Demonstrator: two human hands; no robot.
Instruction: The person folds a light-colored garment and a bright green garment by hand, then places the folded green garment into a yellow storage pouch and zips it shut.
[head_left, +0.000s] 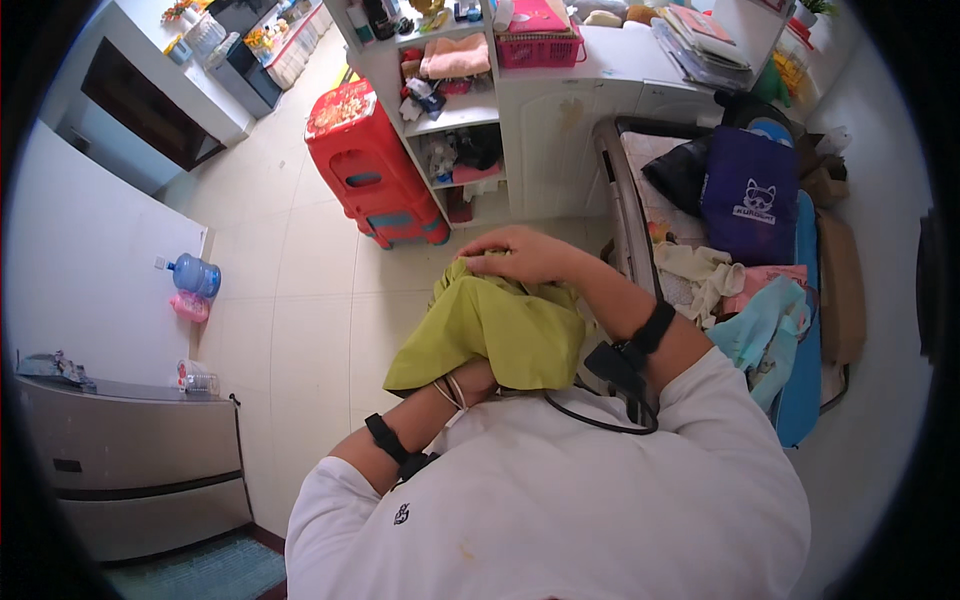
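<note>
A yellow-green cloth item (487, 322), bunched along its top, hangs in front of my chest. It could be a garment or a fabric bag; the folds do not settle which. My right hand (517, 253) grips the gathered upper edge, thumb on the near side and fingers over the top. From below, my left hand (478, 377) reaches up under the cloth, so its fingers are hidden. Pale bands circle the left wrist, and a black strap is on each forearm.
On the right, a bed-like frame (634, 217) holds a purple bag (752, 195), a turquoise cloth (765, 330) and a blue board (802, 390). Ahead are stacked red plastic stools (375, 165) and white shelves (457, 112). A refrigerator (142, 450) and a water jug (197, 275) are left.
</note>
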